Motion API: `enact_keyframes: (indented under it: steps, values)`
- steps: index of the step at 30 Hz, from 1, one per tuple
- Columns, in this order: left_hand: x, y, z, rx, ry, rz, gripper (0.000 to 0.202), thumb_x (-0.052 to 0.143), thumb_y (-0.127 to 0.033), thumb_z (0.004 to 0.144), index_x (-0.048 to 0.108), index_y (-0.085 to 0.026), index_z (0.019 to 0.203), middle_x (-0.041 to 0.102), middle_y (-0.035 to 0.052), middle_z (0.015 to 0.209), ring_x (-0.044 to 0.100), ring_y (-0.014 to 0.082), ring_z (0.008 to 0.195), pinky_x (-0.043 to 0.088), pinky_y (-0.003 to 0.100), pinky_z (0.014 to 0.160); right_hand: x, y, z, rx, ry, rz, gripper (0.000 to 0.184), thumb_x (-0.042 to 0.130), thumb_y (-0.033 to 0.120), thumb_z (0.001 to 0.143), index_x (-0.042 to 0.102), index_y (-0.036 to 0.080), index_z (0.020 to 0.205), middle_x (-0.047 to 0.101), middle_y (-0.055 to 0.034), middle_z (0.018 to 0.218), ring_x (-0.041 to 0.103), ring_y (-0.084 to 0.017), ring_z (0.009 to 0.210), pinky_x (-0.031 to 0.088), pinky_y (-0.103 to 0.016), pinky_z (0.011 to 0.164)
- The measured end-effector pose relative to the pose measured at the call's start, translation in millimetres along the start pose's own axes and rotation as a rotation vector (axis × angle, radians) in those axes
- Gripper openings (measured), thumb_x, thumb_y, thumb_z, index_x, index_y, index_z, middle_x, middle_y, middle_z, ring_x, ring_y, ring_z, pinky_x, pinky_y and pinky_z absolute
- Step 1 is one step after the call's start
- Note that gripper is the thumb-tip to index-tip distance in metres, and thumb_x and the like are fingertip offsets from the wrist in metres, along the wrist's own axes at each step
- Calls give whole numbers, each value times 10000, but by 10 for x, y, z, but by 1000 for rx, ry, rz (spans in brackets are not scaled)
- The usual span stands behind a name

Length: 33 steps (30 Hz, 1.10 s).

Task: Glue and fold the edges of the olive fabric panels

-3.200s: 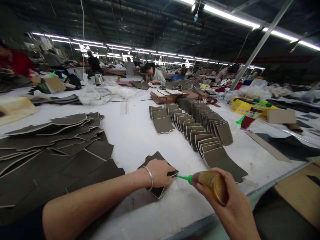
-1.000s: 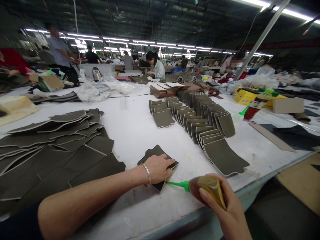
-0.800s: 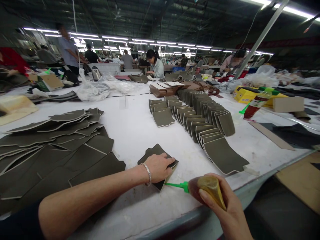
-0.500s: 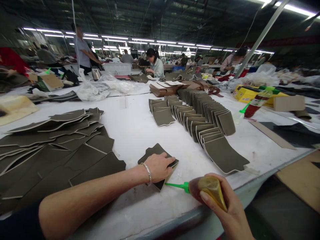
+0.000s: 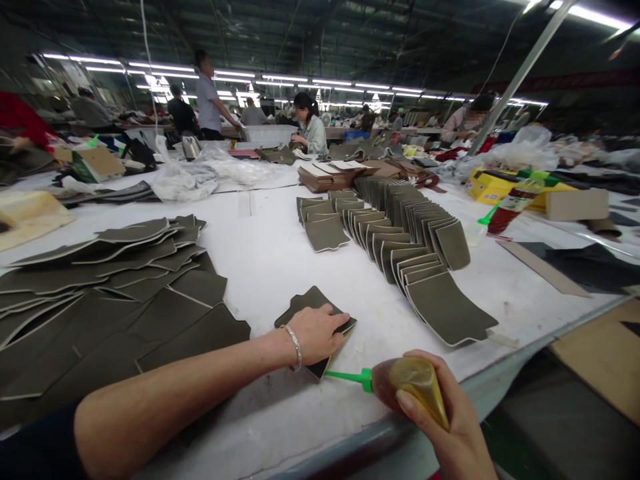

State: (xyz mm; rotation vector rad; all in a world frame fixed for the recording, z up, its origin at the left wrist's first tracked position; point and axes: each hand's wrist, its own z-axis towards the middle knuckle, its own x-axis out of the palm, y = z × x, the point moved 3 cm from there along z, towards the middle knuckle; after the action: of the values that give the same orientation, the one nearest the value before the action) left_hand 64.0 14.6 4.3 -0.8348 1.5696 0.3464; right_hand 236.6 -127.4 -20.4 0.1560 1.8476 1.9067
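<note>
My left hand (image 5: pixel 316 335) lies on a dark olive, leather-like panel (image 5: pixel 303 303) with pale edges, its index finger stretched toward the panel's right corner. The palm and fingers cover the middle of the piece. In my right hand (image 5: pixel 457 417) is a squeeze bottle (image 5: pixel 419 385) of amber-brown liquid, tipped on its side. Its thin green nozzle (image 5: pixel 347 377) points left, and the tip is at the panel's near edge; whether it touches cannot be seen. A loose pile of similar panels (image 5: pixel 187 327) spreads to the left of my left hand.
Fanned rows of olive pieces (image 5: pixel 445 303) stand beyond my right hand. Farther off are brown stacked pieces (image 5: pixel 320 179), a plastic bag (image 5: pixel 185 177), a bottle of red liquid (image 5: pixel 513 207) and a yellow box (image 5: pixel 487 189). The white table's edge (image 5: pixel 525 350) runs along the right. Co-workers are behind.
The bottle and my right hand have shifted slightly left, the nozzle tip sliding a little along the panel's edge. My left hand stays put. A standing person in the background has moved right.
</note>
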Motion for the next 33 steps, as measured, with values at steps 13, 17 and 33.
enact_keyframes:
  steps: [13, 17, 33]
  values:
    - [0, -4, -6, 4, 0, 16, 508, 371, -319, 916, 473, -236, 1407, 620, 92, 1097, 664, 265, 878, 530, 406, 803, 42, -35, -83, 27, -4, 26, 446, 689, 539, 797, 526, 267, 1112, 616, 18, 919, 569, -199, 828, 435, -251, 725]
    - [3, -2, -3, 5, -3, 11, 504, 376, -304, 910, 479, -240, 1400, 619, 90, 1094, 665, 264, 874, 529, 408, 804, -21, -22, -22, 23, -46, -11, 478, 706, 544, 777, 525, 252, 1110, 623, 3, 944, 579, -213, 847, 435, -266, 753]
    - [24, 15, 25, 19, -5, -12, 476, 377, -307, 911, 511, -261, 1365, 619, 88, 1079, 661, 265, 891, 525, 400, 790, -272, -224, 344, -84, -83, -157, 536, 722, 569, 770, 528, 249, 1155, 623, -34, 995, 598, -245, 891, 466, -310, 741]
